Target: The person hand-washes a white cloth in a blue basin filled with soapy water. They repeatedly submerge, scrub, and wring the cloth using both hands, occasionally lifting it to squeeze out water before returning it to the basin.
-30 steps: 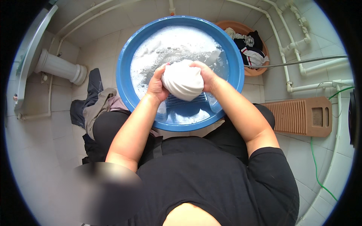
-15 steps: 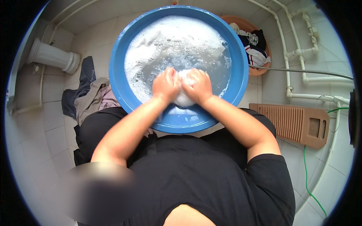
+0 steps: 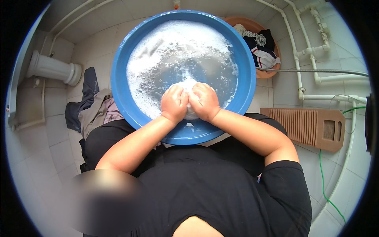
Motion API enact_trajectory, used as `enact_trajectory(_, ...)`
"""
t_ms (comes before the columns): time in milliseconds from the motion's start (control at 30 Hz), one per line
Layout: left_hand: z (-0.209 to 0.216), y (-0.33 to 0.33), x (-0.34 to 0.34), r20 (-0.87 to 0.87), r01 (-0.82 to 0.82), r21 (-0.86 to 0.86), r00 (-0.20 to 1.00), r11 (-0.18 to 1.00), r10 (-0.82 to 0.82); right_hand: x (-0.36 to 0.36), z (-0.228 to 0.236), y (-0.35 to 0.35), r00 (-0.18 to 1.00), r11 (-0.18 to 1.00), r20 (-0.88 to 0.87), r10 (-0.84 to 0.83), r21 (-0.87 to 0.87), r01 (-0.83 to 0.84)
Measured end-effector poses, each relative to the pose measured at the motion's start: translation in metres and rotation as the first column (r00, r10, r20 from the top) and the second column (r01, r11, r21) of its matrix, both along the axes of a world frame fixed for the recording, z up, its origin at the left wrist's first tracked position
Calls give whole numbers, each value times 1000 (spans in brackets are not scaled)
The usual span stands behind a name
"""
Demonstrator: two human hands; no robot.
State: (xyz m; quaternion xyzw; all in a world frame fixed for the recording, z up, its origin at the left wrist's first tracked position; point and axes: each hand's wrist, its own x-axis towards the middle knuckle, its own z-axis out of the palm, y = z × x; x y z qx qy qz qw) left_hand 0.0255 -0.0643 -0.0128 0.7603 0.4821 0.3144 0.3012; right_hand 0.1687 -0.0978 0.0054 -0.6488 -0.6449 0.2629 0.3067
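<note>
A large blue basin [image 3: 119,75] holds sudsy grey water, with thick white foam [image 3: 158,43] along its far and left sides. At its near side my left hand [image 3: 174,102] and my right hand [image 3: 203,102] are side by side, fingers curled in and knuckles almost meeting. Both grip a wet white cloth [image 3: 188,83]; part of it bulges out beyond the fingers and some shows between the wrists. What garment it is cannot be made out. A greyish patch of submerged fabric [image 3: 153,48] shows through the foam at the far left.
An orange-brown tub [image 3: 277,51] with dark and striped clothes stands behind the basin at right. A brown washboard [image 3: 304,124] lies right of my knee, near a green cord [image 3: 321,177]. White pipes [image 3: 299,67] line the right wall. Clothes [image 3: 92,112] lie on the floor at left.
My hands have turned so their backs face up more, still pressed together on the white cloth. The cloth now bulges out on the far side of the fingers. The view has shifted slightly.
</note>
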Motion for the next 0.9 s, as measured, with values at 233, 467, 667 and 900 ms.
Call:
enact_trajectory(233,-10,56,8,-442,-95,-161,897,982,15,-4,-5,53,937,958,295,-189,-153,241)
enact_trajectory(467,15,-8,-11,92,154,-96,985,983,-145,2,23,-10,992,991,-97,86,-94,-95)
enact_trajectory(667,12,-4,-2,-17,120,-132,992,984,-123,0,-5,-10,992,989,-40,120,87,-116)
enact_trajectory(900,-5,19,2,71,158,-176,987,972,-147,5,-23,22,966,994,-245,83,-42,-97)
